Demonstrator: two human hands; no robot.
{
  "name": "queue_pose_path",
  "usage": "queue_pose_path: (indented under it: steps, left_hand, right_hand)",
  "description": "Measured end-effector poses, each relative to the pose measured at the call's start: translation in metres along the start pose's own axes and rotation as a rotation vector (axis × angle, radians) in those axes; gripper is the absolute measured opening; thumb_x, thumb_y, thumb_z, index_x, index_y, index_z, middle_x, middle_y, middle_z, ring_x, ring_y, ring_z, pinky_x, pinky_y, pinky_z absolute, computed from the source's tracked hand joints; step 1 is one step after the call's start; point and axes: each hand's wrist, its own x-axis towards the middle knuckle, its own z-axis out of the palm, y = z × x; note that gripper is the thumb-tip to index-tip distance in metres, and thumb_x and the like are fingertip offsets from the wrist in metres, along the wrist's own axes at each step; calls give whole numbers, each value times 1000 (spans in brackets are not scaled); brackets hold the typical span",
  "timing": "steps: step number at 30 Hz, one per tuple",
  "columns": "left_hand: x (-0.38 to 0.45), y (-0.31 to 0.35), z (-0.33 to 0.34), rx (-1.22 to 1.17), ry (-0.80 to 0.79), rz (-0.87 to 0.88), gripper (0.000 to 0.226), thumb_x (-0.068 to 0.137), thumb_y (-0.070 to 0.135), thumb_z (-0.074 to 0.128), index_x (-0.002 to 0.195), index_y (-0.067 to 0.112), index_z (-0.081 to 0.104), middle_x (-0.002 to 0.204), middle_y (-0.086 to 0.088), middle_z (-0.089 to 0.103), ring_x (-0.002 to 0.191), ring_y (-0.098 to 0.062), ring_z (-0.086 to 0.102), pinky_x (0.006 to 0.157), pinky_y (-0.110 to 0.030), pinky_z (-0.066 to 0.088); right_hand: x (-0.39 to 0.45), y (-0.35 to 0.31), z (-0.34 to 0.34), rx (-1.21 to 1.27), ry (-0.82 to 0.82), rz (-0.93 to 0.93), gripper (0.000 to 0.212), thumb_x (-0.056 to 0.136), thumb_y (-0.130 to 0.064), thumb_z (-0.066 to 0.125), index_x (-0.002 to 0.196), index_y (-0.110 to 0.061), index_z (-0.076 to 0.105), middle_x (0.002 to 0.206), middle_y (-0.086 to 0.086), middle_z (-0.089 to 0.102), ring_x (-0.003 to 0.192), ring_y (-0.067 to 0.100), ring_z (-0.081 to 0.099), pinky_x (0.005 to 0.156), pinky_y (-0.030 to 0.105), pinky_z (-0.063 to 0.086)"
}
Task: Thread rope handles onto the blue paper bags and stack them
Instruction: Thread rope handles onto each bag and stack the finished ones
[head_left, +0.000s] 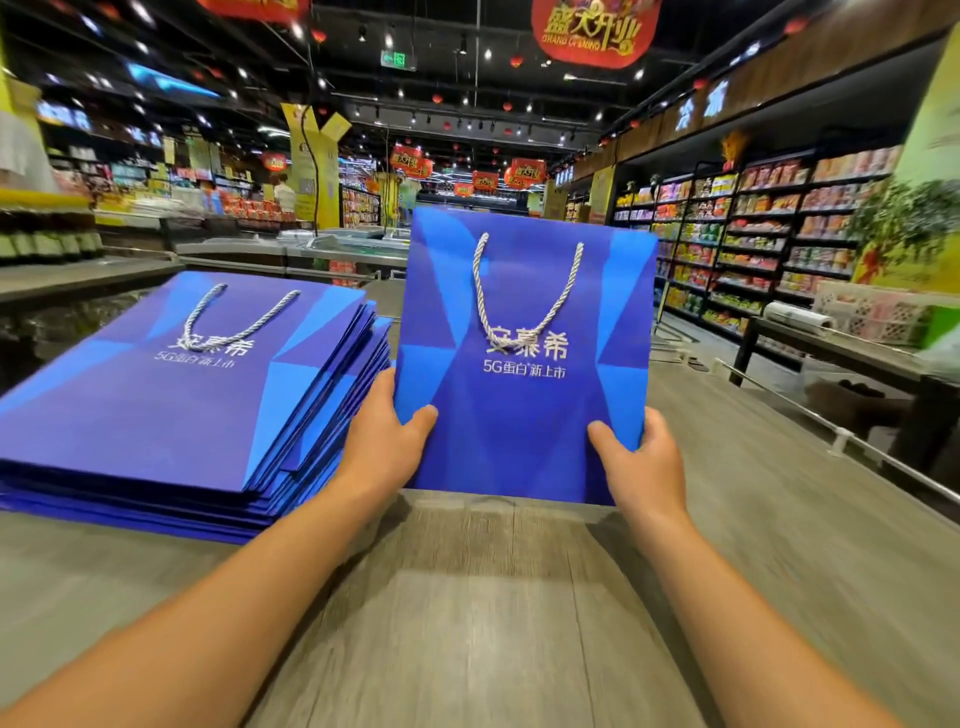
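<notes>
While both hands grip its lower corners, a flat blue paper bag (524, 358) with white printed lettering stands upright, its bottom edge at the grey wood-grain table (467, 613). The left hand (382, 441) holds the bag's lower left edge, thumb across the front face, fingers hidden behind the paper. The right hand (636, 457) clamps the lower right corner likewise, thumb in front, fingers curled behind. A white twisted rope handle (527, 291) hangs in a loop down the bag's front, both ends fixed near the top edge. Just left of the held bag, touching the left hand's side, lies a stack of identical blue paper bags (171, 395), flat on the table, the top one bearing its own white rope handle (234, 314). Beyond the held bag run stocked supermarket shelves (753, 228).
</notes>
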Motion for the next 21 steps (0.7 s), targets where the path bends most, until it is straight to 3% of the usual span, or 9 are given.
queue_pose_path:
  steps: [2,5,7,9,12,17,21]
  left_hand:
    - [-1,5,-3,0,18,29,45,93,16,60,135,23,46,121,10,62,106,-12,63,91,-37,53]
    - [-8,13,-7,21,20,36,46,91,12,61,133,25,47,113,17,60,99,-5,62,80,-23,48]
    - [-18,19,-13,44,6,17,48,90,12,63,134,25,48,114,19,60,101,-4,61,83,-24,48]
    - [-31,25,-23,62,-10,0,57,86,18,66,139,21,47,128,12,60,115,-11,60,98,-36,49]
    - [-52,35,-41,79,-16,-21,74,72,34,64,143,26,45,133,9,60,117,-14,60,100,-44,49]
    - [-82,61,-73,105,50,-57,69,88,15,66,150,21,36,138,7,50,124,-11,50,105,-33,42]
    - [-88,68,-100,94,68,-78,69,85,18,66,148,29,40,135,0,59,112,-22,62,97,-43,51]
  right_hand:
    - [-3,-8,-2,15,18,5,25,85,-24,70,105,-28,55,99,-13,67,90,11,66,76,35,53]
    - [-13,-18,-15,3,18,14,36,83,-24,72,113,-28,52,100,-17,64,86,-1,61,71,25,48]
    - [-26,-25,-28,-27,-6,13,42,83,-23,73,117,-29,49,96,-22,59,83,-9,56,66,20,44]
    - [-42,-31,-37,-41,-20,11,50,81,-23,74,122,-31,46,94,-21,59,85,-6,58,68,25,45]
    - [-65,-43,-44,-45,-26,-23,59,80,-23,74,130,-32,43,96,-13,63,88,10,63,73,32,49]
    - [-97,-70,-50,-9,-53,-73,63,80,-25,73,134,-34,42,112,-7,65,97,17,64,83,38,53]
    - [-115,-96,-45,-14,-75,-101,62,82,-23,71,135,-30,41,109,-9,62,97,18,62,77,33,48]
